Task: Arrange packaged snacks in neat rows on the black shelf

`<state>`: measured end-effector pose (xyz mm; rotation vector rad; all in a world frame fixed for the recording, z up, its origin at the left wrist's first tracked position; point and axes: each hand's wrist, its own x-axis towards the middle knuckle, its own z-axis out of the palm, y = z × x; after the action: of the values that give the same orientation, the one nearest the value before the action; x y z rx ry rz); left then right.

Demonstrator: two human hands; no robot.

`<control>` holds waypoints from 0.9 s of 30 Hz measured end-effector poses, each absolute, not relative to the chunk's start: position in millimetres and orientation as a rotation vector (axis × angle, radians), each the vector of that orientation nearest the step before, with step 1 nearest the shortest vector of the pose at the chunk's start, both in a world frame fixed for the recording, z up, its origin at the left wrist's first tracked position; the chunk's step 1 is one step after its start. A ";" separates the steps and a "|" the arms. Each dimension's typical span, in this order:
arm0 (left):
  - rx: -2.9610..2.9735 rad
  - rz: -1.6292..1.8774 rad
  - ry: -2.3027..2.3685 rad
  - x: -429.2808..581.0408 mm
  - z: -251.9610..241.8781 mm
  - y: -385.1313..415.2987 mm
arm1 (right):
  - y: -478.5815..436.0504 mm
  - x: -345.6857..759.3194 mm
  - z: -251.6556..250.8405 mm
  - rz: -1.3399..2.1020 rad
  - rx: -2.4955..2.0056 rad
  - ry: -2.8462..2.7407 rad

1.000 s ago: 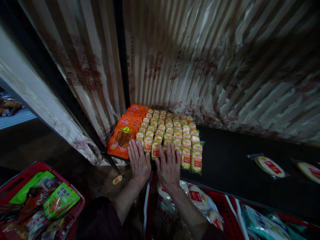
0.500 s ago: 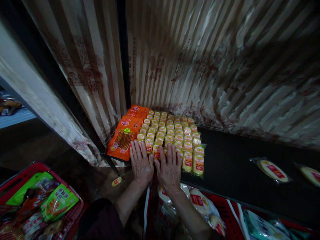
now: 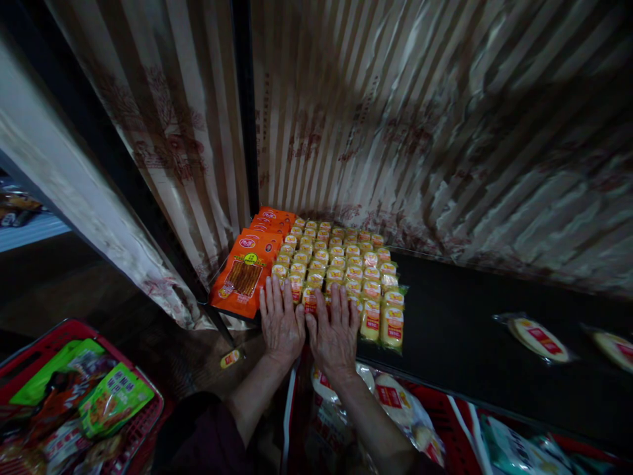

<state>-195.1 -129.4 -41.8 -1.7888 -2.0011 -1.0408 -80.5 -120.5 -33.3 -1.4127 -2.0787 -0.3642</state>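
Rows of small yellow snack packets (image 3: 341,267) with red labels lie flat on a dark shelf (image 3: 459,330). My left hand (image 3: 280,320) lies flat, fingers stretched out, on the front left packets. Beside it, my right hand (image 3: 336,330) also lies flat and open on the front row, thumbs nearly touching. Orange packs (image 3: 246,274) of dried strips are stacked just left of the yellow packets, against the shelf's side wall.
Two round flat packets (image 3: 539,338) lie at the right of the shelf. A red basket (image 3: 148,412) with green and red bags stands at lower left. Another red basket (image 3: 445,412) of packets is below my arms. One small packet (image 3: 230,358) lies on the floor. Striped paper lines the walls.
Both hands have slid slightly forward over the front packets, staying flat. The view has shifted a little; nothing was picked up.
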 end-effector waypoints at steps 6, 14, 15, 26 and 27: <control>-1.732 -1.109 -2.044 -193.6 -40.8 -128.6 | -122.5 -79.8 -32.9 -0.394 -1.367 -2.074; -1.705 -1.183 -2.070 -193.8 -39.5 -128.4 | -128.3 -76.7 -34.5 -0.344 -1.339 -2.094; -1.702 -1.187 -2.075 -193.9 -39.3 -128.3 | -129.2 -75.9 -33.9 -0.340 -1.333 -2.100; -1.675 -1.287 -2.106 -196.9 -37.2 -125.9 | -126.8 -75.9 -17.1 -0.327 -1.211 -2.141; -1.664 -1.287 -2.126 -196.6 -35.4 -125.5 | -124.0 -77.4 -13.6 -0.322 -1.200 -2.143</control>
<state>-196.6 -125.5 -35.4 -1.6643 -2.1256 -1.2870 -77.4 -124.0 -13.6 -1.2001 -2.1427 -0.3222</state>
